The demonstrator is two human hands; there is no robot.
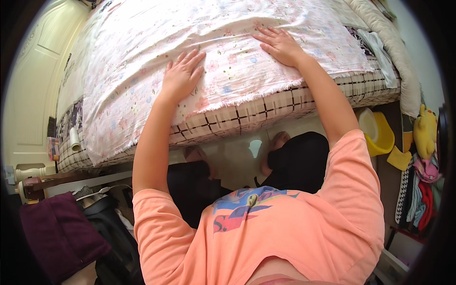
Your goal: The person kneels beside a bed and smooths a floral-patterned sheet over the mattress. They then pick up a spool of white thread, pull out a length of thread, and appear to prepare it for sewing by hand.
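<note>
A pale pink floral cloth [228, 67] with a frayed edge lies over a bed, with creases running across it. On its left part my left hand [182, 75] rests palm down, fingers apart, holding nothing. My right hand [280, 47] is flat on the same cloth, farther up and to the right, its fingers also spread. Below the frayed edge shows a checked bed cover [249, 115] in beige and black. A white roll [74, 139] with a greenish end sits near the bed's left corner.
Left of the bed stands a cream panelled door [39, 78]. A dark purple cloth [60, 235] hangs at the lower left. At the right are a yellow plastic basin [383, 135], a yellow plush toy [425, 131], hanging clothes [415, 199] and a rolled cream quilt [395, 50].
</note>
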